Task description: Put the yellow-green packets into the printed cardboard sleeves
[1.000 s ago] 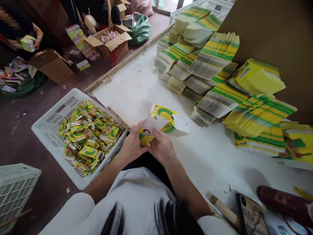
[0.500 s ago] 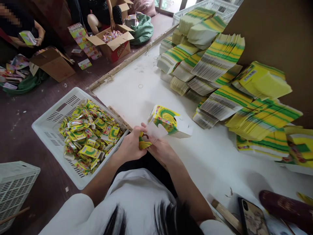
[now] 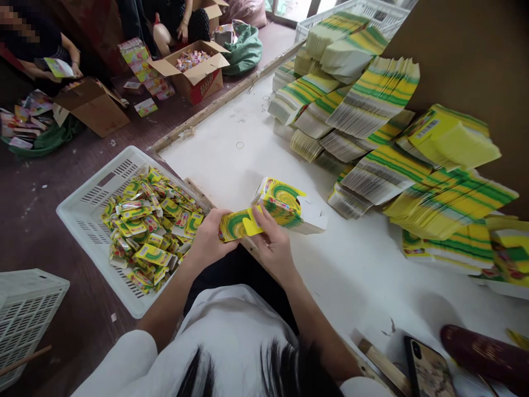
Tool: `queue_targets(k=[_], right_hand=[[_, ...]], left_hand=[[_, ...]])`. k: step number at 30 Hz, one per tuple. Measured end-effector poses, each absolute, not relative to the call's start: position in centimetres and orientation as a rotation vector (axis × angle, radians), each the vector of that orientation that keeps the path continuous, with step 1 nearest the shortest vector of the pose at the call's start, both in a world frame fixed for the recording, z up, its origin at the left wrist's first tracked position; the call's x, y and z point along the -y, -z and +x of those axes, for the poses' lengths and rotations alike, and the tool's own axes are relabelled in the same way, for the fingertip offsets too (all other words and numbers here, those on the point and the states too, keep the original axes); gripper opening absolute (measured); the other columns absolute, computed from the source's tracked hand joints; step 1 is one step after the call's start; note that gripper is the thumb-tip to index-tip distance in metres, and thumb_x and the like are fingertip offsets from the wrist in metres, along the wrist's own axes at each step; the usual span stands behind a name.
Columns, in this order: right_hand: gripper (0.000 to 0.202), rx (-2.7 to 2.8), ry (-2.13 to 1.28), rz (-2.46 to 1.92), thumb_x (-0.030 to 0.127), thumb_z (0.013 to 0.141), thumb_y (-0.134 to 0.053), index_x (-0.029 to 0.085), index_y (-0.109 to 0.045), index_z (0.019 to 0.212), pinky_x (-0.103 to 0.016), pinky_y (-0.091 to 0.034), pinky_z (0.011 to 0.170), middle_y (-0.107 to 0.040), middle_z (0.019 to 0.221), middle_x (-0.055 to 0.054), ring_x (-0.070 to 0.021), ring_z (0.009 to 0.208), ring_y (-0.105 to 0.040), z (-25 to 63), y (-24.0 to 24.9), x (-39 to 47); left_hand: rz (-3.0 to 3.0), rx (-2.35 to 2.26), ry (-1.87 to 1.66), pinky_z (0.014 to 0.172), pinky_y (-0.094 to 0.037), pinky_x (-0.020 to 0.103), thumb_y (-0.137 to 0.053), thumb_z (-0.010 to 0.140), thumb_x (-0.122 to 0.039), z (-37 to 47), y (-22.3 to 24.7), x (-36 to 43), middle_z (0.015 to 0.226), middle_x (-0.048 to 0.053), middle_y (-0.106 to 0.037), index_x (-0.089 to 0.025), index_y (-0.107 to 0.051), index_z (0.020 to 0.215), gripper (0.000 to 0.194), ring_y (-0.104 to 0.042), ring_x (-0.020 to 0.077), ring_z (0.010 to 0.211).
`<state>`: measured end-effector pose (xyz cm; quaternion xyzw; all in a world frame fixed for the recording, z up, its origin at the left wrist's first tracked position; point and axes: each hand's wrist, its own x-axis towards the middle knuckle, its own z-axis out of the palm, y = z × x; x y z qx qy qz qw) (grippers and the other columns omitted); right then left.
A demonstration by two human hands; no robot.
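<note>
Between my two hands is a small yellow-green carton (image 3: pixel 235 225), its printed face turned up. My left hand (image 3: pixel 209 240) is closed round its left end. At the other end, my right hand (image 3: pixel 273 242) pinches a yellow flap with thumb and fingers. Just beyond my right hand, a stack of flat carton blanks (image 3: pixel 285 201) stands on the white table (image 3: pixel 215 149). To my left, a white plastic crate (image 3: pixel 82 207) holds many small yellow-green cartons (image 3: pixel 152 231).
Piles of carton blanks (image 3: pixel 372 105) cover the table's right side by a brown board (image 3: pixel 467 55). A phone (image 3: pixel 427 366) and a dark red bottle (image 3: pixel 483 353) lie near right. Another crate (image 3: pixel 28 314) sits at left. Two people work by cardboard boxes (image 3: pixel 202 82) at the back.
The carton in my hands has turned from its pale inner side to its printed face. My right fingers have shifted onto its flap. A co-worker's held carton has tilted.
</note>
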<state>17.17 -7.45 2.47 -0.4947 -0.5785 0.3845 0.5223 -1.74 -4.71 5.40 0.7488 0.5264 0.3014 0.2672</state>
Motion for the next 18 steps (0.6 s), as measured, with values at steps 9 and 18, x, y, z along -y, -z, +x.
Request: queue_targets(k=[9, 18], right_hand=[[0.026, 1.694, -0.864, -1.092, 0.023, 0.094, -0.068, 0.030, -0.080, 0.117, -0.043, -0.053, 0.112, -0.058, 0.155, -0.011, -0.0283, 0.140, -0.060, 19.5, -1.8, 6.8], [0.032, 1.458, -1.095, -1.099, 0.028, 0.087, -0.076, 0.028, -0.077, 0.119, -0.045, -0.053, 0.113, -0.063, 0.148, -0.012, -0.0297, 0.143, -0.056, 18.8, -2.2, 6.7]], left_hand=[[2.172, -1.295, -0.709, 0.091, -0.055, 0.033, -0.084, 0.074, -0.025, -2.4, -6.4, 3.9, 0.111, 0.005, -0.068, -0.022, -0.060, 0.120, 0.052, -0.068, 0.0232, 0.104], [2.221, -1.327, -0.651, 0.089, -0.056, 0.033, -0.082, 0.078, -0.029, -2.0, -6.7, 4.2, 0.111, 0.005, -0.067, -0.023, -0.058, 0.120, 0.050, -0.068, 0.0226, 0.103]])
